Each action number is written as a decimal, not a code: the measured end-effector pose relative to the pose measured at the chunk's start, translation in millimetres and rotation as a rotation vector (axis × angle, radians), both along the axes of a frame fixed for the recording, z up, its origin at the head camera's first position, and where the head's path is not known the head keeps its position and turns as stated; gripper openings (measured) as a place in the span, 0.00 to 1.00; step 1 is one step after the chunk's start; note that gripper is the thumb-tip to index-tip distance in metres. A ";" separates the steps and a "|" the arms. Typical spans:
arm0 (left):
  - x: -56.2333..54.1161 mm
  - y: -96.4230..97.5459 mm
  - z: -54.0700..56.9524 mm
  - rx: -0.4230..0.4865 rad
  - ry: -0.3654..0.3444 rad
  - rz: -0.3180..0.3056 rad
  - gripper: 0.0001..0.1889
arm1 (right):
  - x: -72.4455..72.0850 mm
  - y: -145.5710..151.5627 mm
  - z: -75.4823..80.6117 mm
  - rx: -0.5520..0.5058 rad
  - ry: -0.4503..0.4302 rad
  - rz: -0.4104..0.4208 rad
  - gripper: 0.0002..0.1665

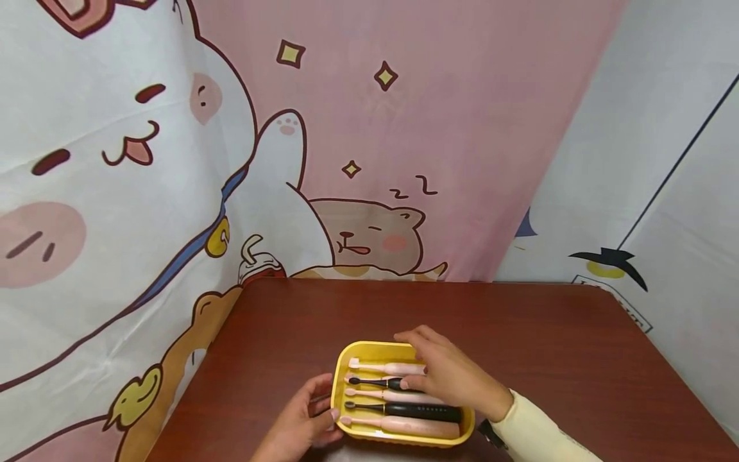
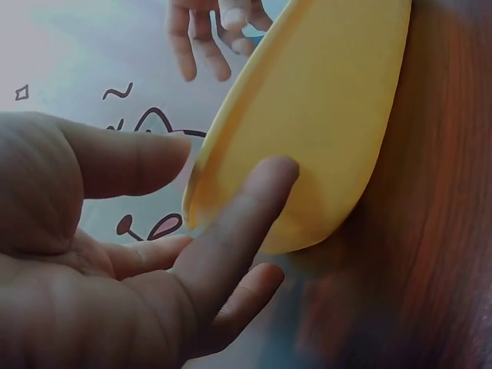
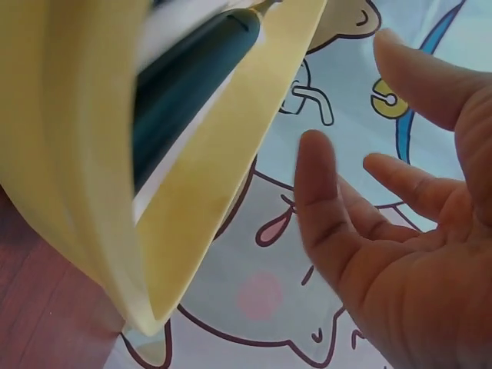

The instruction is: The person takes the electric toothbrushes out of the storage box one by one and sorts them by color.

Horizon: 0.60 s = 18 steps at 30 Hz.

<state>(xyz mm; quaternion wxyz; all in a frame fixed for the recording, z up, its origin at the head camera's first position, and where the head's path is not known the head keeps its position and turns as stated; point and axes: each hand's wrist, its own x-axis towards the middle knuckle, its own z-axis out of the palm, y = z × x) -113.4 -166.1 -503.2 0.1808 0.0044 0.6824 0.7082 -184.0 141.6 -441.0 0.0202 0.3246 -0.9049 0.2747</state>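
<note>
A yellow tray [image 1: 369, 350] holds several electric toothbrushes lying side by side. Some are pink, like the front toothbrush [image 1: 416, 426], and others black, such as the black toothbrush [image 1: 424, 411]. My left hand [image 1: 303, 414] is at the tray's left end, thumb by the rim. In the left wrist view its index finger [image 2: 257, 204] lies extended against the outer wall of the tray. Over the far right part of the tray is my right hand [image 1: 447, 372], fingers spread and loosely bent, hiding some handles. The right wrist view shows nothing between its fingers, which stand beside the rim.
The tray sits near the front of a dark reddish-brown table [image 1: 288, 327]. Behind and beside the table hangs a cloth backdrop [image 1: 462, 160] printed with cartoon animals. A pale sleeve [image 1: 539, 430] covers the right forearm.
</note>
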 end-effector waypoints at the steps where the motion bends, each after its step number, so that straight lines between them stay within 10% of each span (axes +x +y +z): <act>1: 0.3 0.2 -0.7 0.005 0.001 -0.002 0.37 | -1.2 -0.8 -0.7 0.018 -0.001 -0.001 0.41; 18: -1.0 5.1 -2.8 0.024 -0.061 -0.015 0.37 | -14.4 -8.4 -9.2 0.198 -0.113 0.032 0.39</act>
